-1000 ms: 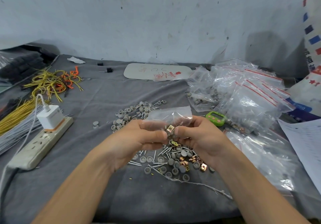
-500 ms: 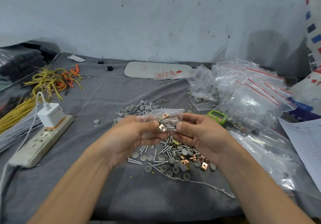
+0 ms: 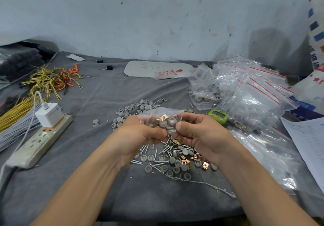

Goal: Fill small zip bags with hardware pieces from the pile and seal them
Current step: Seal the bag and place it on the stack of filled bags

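Starting at far left: yellow and grey wires (image 3: 14, 120) fanned over the edge of the grey cloth (image 3: 98, 103). Just right of them, a power strip (image 3: 40, 141) with a white charger (image 3: 49, 114) plugged in. Farther back, a tangle of yellow and orange leads (image 3: 50, 80).

Raised over mid-cloth, gripping from the left: left hand (image 3: 140, 138), thumb laid across the near face of the bag (image 3: 163, 118), other fingers curled behind the clear plastic.

Hanging between the two hands, off the cloth, that bag. Packed inside, between the two thumbs: a copper clip (image 3: 164, 117) on top, grey caps (image 3: 171, 121) just under it, screws (image 3: 169, 130) lowest, level with the thumb tips. Cannot tell whether the zip is sealed.

Pinching from the right: right hand (image 3: 198, 134), thumb in front, fingers curled behind, with the bag's upper edge showing above the knuckles.

Directly below both hands, on the cloth: pile (image 3: 175, 157) of screws, caps and clips, partly hidden by the palms. Trailing from its near edge toward the right, a thin string (image 3: 201, 182). Beyond the hands, a looser scatter of caps, and near the wall a pale card (image 3: 157, 69).

Just right of the right hand, a green timer (image 3: 218, 116). Past it, a bag heap (image 3: 254, 92), clear with red strips, some holding parts. At far right, printed paper (image 3: 308, 138) overlapping the cloth's edge.
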### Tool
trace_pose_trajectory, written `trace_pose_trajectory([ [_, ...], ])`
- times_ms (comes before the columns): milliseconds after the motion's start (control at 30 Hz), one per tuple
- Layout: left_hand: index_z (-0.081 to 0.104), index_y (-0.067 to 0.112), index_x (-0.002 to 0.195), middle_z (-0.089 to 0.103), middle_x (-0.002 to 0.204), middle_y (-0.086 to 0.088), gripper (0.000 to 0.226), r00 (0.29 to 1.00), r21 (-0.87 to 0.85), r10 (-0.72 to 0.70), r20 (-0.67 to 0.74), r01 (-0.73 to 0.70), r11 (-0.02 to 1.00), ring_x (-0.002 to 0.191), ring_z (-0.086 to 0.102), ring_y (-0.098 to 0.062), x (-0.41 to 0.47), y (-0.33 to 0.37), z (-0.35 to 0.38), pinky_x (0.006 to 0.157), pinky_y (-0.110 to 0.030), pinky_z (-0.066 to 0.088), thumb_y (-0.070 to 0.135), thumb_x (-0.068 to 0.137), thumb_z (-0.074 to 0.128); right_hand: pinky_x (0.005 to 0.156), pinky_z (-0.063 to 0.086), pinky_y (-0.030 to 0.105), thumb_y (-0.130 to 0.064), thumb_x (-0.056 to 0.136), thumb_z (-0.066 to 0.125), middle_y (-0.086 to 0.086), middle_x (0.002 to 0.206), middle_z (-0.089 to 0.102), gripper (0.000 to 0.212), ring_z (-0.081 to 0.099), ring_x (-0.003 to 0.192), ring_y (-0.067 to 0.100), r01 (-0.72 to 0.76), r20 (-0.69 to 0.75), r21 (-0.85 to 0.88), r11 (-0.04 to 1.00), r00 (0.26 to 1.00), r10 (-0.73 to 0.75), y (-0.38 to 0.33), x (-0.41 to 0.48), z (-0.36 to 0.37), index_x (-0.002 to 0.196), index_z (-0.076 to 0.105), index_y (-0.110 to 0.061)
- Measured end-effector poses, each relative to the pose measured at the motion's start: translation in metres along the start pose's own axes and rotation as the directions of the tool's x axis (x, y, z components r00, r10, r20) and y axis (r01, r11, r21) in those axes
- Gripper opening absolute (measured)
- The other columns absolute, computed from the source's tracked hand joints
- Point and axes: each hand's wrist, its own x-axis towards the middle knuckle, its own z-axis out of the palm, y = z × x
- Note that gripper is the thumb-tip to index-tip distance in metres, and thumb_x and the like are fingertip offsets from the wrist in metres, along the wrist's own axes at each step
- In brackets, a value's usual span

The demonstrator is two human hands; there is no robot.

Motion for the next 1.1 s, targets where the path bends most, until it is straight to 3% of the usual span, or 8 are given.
trace_pose_trajectory([
  [133,0.072,-0.006,0.107,0.072,0.11,-0.028,0.032,0.999,-0.012,-0.017,-0.041,0.016,1.0,0.107,0.069,-0.043,0.0,0.001,0.002,0.102,-0.048,0.05,-0.019,0.08,0.063,0.06,0.06,0.024,0.01,0.09,0.063,0.014,0.08,0.074,0.017,0.073,0.065,0.021,-0.045,-0.009,0.036,0.998,0.999,0.045,-0.002,0.0,0.002,0.101,0.071,0.0],
  [200,0.074,-0.002,0.107,0.073,0.109,-0.025,0.036,0.999,-0.022,-0.023,-0.034,0.022,1.0,0.111,0.067,-0.044,-0.001,0.001,0.003,0.103,-0.048,0.049,-0.021,0.081,0.058,0.059,0.06,0.025,0.01,0.09,0.063,0.015,0.08,0.074,0.016,0.072,0.065,0.023,-0.054,-0.04,0.052,0.997,0.998,0.057,-0.001,0.0,0.003,0.102,0.069,0.0],
  [433,0.072,-0.003,0.11,0.076,0.103,-0.017,0.044,0.996,-0.073,-0.048,0.07,0.053,0.996,0.085,0.074,-0.021,-0.003,0.002,-0.002,0.068,-0.022,0.059,-0.027,0.078,0.054,0.059,0.06,0.026,0.011,0.092,0.062,0.02,0.085,0.075,0.024,0.073,0.065,0.024,-0.074,-0.093,0.112,0.991,0.992,0.084,-0.002,0.001,0.003,0.115,0.063,0.004],
  [567,0.073,-0.002,0.104,0.061,0.082,-0.012,0.047,0.996,-0.071,-0.053,0.069,0.058,0.996,0.091,0.063,-0.028,-0.002,0.003,-0.005,0.065,-0.021,0.057,-0.032,0.073,0.053,0.058,0.06,0.026,0.012,0.092,0.062,0.017,0.082,0.075,0.02,0.073,0.065,0.024,-0.071,-0.091,0.1,0.992,0.993,0.08,-0.002,0.001,0.002,0.109,0.065,0.001],
  [700,0.057,-0.018,0.122,0.053,0.101,-0.017,0.05,0.992,-0.048,-0.077,0.096,0.082,0.996,0.093,0.059,-0.028,-0.002,0.004,-0.007,0.068,-0.022,0.051,-0.032,0.074,0.052,0.057,0.059,0.026,0.012,0.092,0.061,0.017,0.082,0.075,0.018,0.073,0.065,0.023,-0.067,-0.089,0.099,0.993,0.993,0.075,-0.002,0.001,0.002,0.105,0.066,0.0],
  [800,0.062,-0.014,0.119,0.056,0.095,-0.02,0.05,0.991,-0.056,-0.067,0.116,0.074,0.996,0.079,0.064,-0.018,-0.004,0.006,-0.008,0.062,-0.018,0.055,-0.033,0.075,0.049,0.058,0.059,0.026,0.012,0.093,0.06,0.019,0.087,0.075,0.018,0.073,0.066,0.023,-0.069,-0.086,0.095,0.993,0.993,0.078,-0.002,0.001,0.002,0.105,0.067,0.001],
  [967,0.078,0.015,0.107,0.077,0.105,-0.009,0.046,0.983,-0.035,-0.027,0.179,0.034,0.999,0.09,0.071,-0.014,-0.009,0.01,-0.008,0.077,-0.024,0.056,-0.019,0.083,0.057,0.059,0.059,0.025,0.012,0.093,0.059,0.018,0.087,0.075,0.018,0.072,0.067,0.022,-0.059,-0.076,0.076,0.995,0.995,0.065,-0.001,0.001,0.002,0.098,0.07,-0.001],
  [1100,0.073,0.008,0.117,0.076,0.111,-0.011,0.034,0.994,-0.034,-0.04,0.105,0.044,0.998,0.092,0.071,-0.017,-0.007,0.008,-0.005,0.084,-0.03,0.057,-0.006,0.088,0.061,0.06,0.059,0.025,0.013,0.092,0.059,0.016,0.088,0.075,0.019,0.073,0.068,0.021,-0.046,-0.065,0.061,0.997,0.997,0.05,0.0,0.0,0.003,0.097,0.071,-0.002],
])
